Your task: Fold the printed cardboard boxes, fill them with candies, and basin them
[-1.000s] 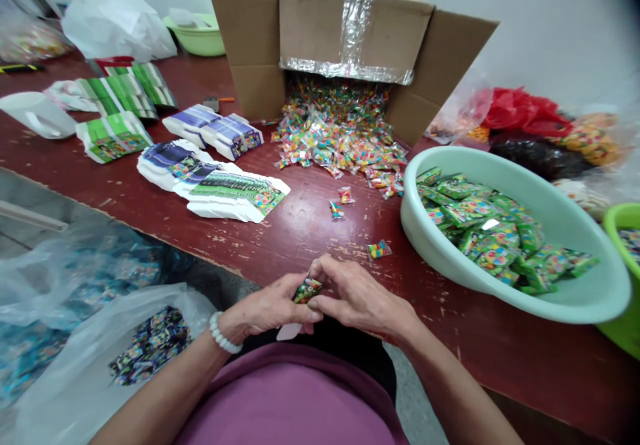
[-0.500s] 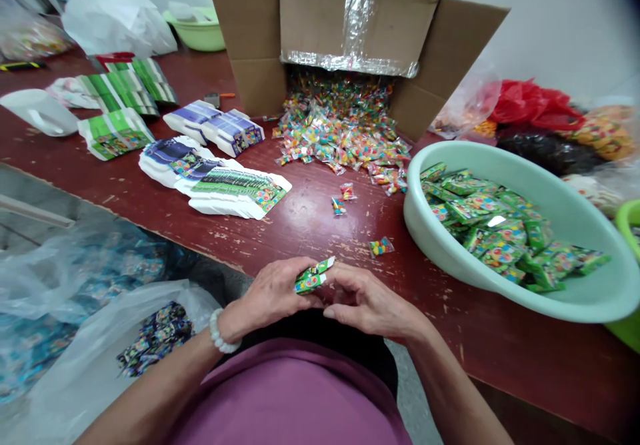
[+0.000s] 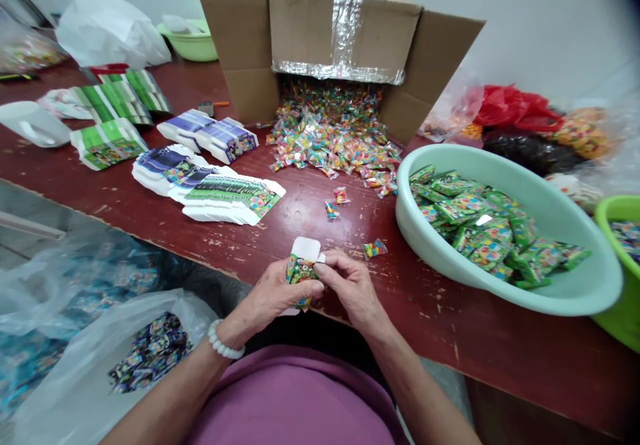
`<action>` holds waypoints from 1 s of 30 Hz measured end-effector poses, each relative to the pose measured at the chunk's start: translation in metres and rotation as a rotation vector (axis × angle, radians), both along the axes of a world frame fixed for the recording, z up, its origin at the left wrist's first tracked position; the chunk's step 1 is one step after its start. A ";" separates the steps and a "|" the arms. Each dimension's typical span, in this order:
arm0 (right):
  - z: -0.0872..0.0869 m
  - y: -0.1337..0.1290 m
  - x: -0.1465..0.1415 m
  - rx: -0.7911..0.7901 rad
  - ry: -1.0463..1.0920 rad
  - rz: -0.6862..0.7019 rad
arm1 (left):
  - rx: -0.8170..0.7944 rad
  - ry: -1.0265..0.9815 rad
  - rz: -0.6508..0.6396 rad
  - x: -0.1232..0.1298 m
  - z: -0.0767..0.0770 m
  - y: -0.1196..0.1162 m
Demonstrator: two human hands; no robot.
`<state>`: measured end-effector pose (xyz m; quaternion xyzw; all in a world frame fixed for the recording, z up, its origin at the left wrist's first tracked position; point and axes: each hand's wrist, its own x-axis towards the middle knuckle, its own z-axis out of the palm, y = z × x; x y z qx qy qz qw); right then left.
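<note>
My left hand (image 3: 273,295) grips a small green candy box (image 3: 302,268) near the table's front edge, thumb across its printed face. The box's white top flap stands up. At its right side, the fingers of my right hand (image 3: 350,288) pinch a small white side flap. A clear packet of coloured candies (image 3: 375,248) lies on the table just beyond my right hand. Two more candy packets (image 3: 334,206) lie farther back. To the left is a fanned row of flat green and purple cartons (image 3: 225,195).
A cardboard box (image 3: 305,32) on its side spills many candy packets (image 3: 330,135). A pale green basin (image 3: 450,285) of filled green boxes stands at right, beside a lime tub (image 3: 620,305). Banded carton stacks (image 3: 110,142) and a white mug (image 3: 35,125) are at left; plastic bags (image 3: 65,378) sit below.
The green box has turned from edge-on to face-up, with its white flap now standing. My right hand has moved from beside the box to its top right corner.
</note>
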<state>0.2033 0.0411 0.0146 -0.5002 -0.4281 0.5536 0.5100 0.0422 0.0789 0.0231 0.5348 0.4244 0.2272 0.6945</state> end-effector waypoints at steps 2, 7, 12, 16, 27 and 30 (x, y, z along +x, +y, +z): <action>0.001 0.001 0.000 0.020 -0.061 -0.024 | 0.025 -0.016 -0.010 -0.002 0.002 -0.001; 0.007 0.002 0.002 0.019 -0.198 -0.091 | 0.047 -0.050 0.060 -0.007 0.002 -0.007; 0.002 0.003 -0.006 0.043 -0.113 -0.125 | -0.028 -0.125 0.211 -0.002 0.002 -0.014; -0.005 0.002 -0.017 -0.003 0.180 -0.203 | -0.043 -0.208 0.297 0.005 0.005 -0.017; -0.014 0.001 -0.015 0.077 0.125 -0.186 | 0.108 -0.154 0.294 0.000 -0.003 -0.022; -0.012 0.003 -0.009 -0.023 0.148 -0.143 | -0.045 -0.201 0.287 0.000 -0.002 -0.022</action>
